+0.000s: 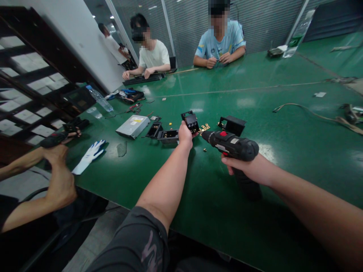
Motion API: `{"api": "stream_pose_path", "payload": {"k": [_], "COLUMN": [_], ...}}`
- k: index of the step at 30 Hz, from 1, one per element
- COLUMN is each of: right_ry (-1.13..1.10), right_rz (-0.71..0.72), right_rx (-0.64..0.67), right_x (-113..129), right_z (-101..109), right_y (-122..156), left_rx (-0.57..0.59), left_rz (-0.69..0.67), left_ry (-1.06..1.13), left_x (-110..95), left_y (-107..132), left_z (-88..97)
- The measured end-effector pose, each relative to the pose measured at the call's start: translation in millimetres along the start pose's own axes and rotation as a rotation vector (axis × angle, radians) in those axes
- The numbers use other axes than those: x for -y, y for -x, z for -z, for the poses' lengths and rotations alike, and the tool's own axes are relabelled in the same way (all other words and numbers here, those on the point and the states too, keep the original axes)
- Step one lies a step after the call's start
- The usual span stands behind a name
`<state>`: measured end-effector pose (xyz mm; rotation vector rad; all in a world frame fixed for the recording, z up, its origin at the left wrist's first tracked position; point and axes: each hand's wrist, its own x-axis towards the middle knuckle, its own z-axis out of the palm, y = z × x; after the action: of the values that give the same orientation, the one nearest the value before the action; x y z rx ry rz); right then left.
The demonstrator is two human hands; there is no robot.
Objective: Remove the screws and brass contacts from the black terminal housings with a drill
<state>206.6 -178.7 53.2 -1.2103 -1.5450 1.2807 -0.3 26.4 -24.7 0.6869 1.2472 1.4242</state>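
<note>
My left hand (185, 136) is closed around a small black plastic socket part (190, 121), held up above the green table (255, 113). My right hand (249, 168) grips the handle of a black cordless drill (232, 145) with a red switch. The drill's tip points left, close to the part and to a small brass piece (204, 127) beside it. Other black housing pieces (163, 134) lie on the table just left of my left hand, and another black piece (232, 124) lies behind the drill.
A grey metal box (132, 125) and a white-blue glove (89, 155) lie to the left, with a water bottle (100, 99) behind. A co-worker's hands (56, 166) hold a dark tool at far left. Two people sit across the table. Cables (312, 113) lie at right.
</note>
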Motion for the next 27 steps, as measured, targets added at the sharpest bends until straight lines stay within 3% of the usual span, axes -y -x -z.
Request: {"api": "stream_pose_path", "payload": {"k": [27], "right_ry": [0.0], "right_rz": [0.006], "right_rx": [0.0], "right_x": [-6.3], "right_z": [1.9], "right_y": [-0.4], "left_rx": [-0.005], "left_rz": [0.002], "left_ry": [-0.004], "left_x": [-0.7], "left_y": [0.6], "left_z": [0.1]}}
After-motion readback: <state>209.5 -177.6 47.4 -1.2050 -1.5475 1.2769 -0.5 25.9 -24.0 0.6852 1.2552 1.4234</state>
